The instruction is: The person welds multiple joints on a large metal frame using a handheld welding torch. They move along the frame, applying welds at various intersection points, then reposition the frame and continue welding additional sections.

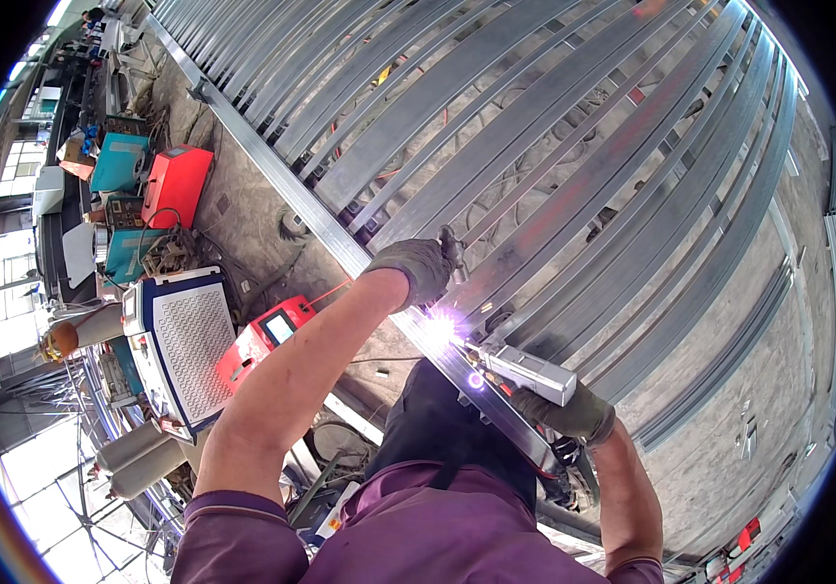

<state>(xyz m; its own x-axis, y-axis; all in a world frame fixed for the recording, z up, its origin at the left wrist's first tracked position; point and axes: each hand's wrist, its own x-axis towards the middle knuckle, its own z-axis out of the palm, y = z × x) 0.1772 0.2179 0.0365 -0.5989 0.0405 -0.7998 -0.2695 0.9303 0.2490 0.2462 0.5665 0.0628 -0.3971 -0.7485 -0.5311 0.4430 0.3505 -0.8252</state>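
We see the edge beam of a metal frame, its long axis running from between 10 and 11 o'clock down to between 4 and 5. The flat metal bars fan away from it towards 1 or 2 o'clock. On this beam, where the bars meet it, a bright glare hides the exact contact; we cannot tell whether the torch's tip touches the metal.

The glare lies at 5 o'clock from our gloved left hand, just beside it, and at 10 o'clock from our gloved right hand, farther off. So our left hand is nearer, while the silver welding torch bridges the gap from the right, its nose towards 10 o'clock.

Our right hand is closed round the torch's rear end. Our left hand has its fingers bent by a small grey piece; whether it grips that, we cannot tell. A red unit with a screen sits at 8 o'clock from our left hand.
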